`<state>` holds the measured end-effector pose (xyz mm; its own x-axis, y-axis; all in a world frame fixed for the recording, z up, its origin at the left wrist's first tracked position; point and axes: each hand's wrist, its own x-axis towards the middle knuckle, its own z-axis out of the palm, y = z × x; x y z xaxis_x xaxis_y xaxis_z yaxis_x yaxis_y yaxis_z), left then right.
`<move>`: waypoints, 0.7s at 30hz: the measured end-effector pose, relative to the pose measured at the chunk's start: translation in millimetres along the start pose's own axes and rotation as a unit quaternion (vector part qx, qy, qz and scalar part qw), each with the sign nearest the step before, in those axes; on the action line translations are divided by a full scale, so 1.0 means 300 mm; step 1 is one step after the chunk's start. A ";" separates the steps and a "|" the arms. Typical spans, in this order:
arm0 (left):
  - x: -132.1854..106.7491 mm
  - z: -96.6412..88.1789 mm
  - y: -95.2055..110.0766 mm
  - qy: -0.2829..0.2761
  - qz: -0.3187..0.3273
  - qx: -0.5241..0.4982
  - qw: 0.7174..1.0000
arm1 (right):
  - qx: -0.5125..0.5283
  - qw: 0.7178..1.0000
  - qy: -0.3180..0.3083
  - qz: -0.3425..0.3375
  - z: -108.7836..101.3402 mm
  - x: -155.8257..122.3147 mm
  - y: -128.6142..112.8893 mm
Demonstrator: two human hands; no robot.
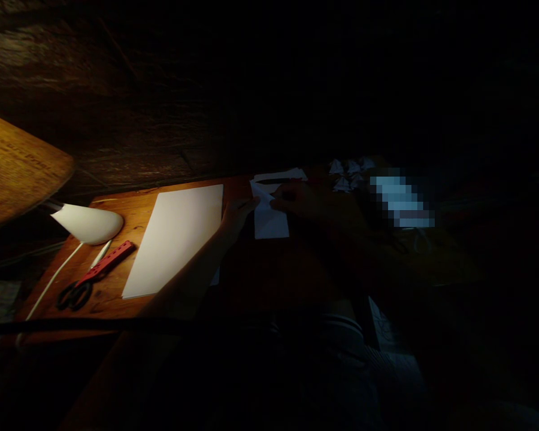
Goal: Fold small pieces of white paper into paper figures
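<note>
A small folded sheet of paper (272, 224) with creases lies in dim light at the middle of the wooden table. My left hand (239, 212) holds its left edge, fingers closed at the paper. From the right, my right hand (299, 200) pinches the upper part of the same sheet between thumb and fingers. Just beyond my hands lie more white papers (285, 174), with a dark slim object across them that I cannot make out. Left of my left hand, partly under my forearm, rests a stack of blank white paper (179, 236).
Several small folded paper pieces (341, 182) stand at the back right, near a glowing, pixelated screen (402, 200). At left are a lamp (90, 224) with its cord, scissors (75, 296) with black handles, and a red perforated strip (108, 261). A wall rises behind the table.
</note>
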<state>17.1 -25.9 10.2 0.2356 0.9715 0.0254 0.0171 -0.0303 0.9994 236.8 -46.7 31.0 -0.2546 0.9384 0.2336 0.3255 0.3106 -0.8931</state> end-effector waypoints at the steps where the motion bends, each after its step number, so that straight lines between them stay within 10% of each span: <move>1: 0.001 0.000 -0.001 -0.005 0.002 -0.002 1.000 | -0.003 1.000 0.001 -0.002 0.000 0.000 0.000; 21: -0.008 0.001 0.023 -0.008 0.036 0.093 0.995 | -0.026 0.999 -0.023 0.006 -0.002 0.002 -0.004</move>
<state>16.9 -28.4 17.2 0.2575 0.9616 0.0944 0.1781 -0.1433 0.9735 236.8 -46.4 32.3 -0.2911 0.9347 0.2042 0.3750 0.3078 -0.8744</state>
